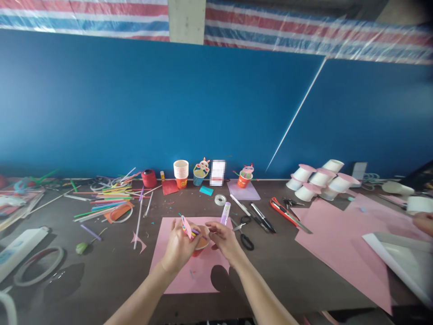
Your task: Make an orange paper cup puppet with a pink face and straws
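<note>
My left hand (178, 247) is closed around a small pink paper cutout (185, 225) with several coloured sticks or straws (195, 233) at it, held over the left rim of an orange paper cup (199, 253). On the cup's right side, the fingers of my right hand (226, 240) are curled at the rim and appear to grip it. Part of the cup is hidden behind both hands. Beneath it lies a pink paper sheet (169, 280). A purple glue stick (225, 212) stands just beyond my right hand, with black-handled scissors (247, 242) to the right.
Coloured straws (115, 196) are heaped at the left. Stacked paper cups (181, 170) and two decorated cups, one blue (198, 178) and one orange (244, 180), stand at the back. A red utility knife (287, 214) and white cups (321, 178) lie right, where another person's hand (423, 223) shows.
</note>
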`<action>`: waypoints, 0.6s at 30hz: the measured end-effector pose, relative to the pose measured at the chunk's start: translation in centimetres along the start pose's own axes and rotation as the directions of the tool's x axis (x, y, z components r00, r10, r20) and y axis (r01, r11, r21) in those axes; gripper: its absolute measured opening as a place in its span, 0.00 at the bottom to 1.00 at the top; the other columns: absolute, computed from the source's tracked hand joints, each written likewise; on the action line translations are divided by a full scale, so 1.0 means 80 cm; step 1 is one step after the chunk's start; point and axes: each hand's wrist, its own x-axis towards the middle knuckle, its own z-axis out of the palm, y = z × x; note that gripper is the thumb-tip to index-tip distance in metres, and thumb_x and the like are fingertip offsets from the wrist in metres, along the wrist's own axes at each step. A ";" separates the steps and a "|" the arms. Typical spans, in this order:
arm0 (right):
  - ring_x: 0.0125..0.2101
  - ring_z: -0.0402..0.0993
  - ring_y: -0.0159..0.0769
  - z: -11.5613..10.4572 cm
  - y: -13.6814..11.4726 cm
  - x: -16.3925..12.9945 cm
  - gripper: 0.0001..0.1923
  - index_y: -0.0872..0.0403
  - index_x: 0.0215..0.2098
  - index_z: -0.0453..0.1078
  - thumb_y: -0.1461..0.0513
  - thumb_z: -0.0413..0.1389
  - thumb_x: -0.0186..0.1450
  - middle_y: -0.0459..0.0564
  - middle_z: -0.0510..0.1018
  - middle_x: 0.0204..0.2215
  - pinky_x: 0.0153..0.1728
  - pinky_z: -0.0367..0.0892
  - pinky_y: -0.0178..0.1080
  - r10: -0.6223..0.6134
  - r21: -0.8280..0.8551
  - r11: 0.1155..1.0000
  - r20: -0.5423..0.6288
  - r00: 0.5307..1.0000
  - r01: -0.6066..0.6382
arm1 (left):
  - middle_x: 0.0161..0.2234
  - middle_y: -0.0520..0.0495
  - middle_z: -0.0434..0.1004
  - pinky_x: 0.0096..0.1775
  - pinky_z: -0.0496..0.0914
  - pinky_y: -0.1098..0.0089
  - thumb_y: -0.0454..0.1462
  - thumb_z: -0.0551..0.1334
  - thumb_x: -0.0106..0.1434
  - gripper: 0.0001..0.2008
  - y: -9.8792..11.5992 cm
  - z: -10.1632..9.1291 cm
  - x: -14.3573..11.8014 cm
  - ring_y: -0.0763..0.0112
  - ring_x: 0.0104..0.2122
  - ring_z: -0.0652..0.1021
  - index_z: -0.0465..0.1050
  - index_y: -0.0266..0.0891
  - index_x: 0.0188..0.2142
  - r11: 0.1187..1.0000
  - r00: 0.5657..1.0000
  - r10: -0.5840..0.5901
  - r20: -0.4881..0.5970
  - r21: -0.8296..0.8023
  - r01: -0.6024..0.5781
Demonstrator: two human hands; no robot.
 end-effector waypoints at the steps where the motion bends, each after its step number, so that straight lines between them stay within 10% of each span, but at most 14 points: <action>1: 0.29 0.71 0.34 0.001 0.001 -0.001 0.17 0.55 0.42 0.69 0.60 0.54 0.54 0.49 0.73 0.33 0.20 0.67 0.32 0.010 -0.001 1.000 -0.009 1.000 -0.010 | 0.30 0.48 0.77 0.50 0.57 0.55 0.35 0.59 0.55 0.04 0.000 0.000 -0.002 0.62 0.36 0.74 0.73 0.42 0.27 1.000 1.000 0.000 -0.003 0.013 0.000; 18: 0.22 0.69 0.33 0.014 0.005 -0.008 0.15 0.57 0.29 0.72 0.54 0.52 0.58 0.47 0.73 0.21 0.20 0.63 0.32 -0.037 -0.085 0.996 0.006 0.999 0.037 | 0.22 0.54 0.72 0.42 0.63 0.61 0.36 0.59 0.52 0.06 0.008 -0.006 -0.001 0.68 0.26 0.73 0.64 0.41 0.21 0.996 0.989 -0.054 0.136 -0.062 0.063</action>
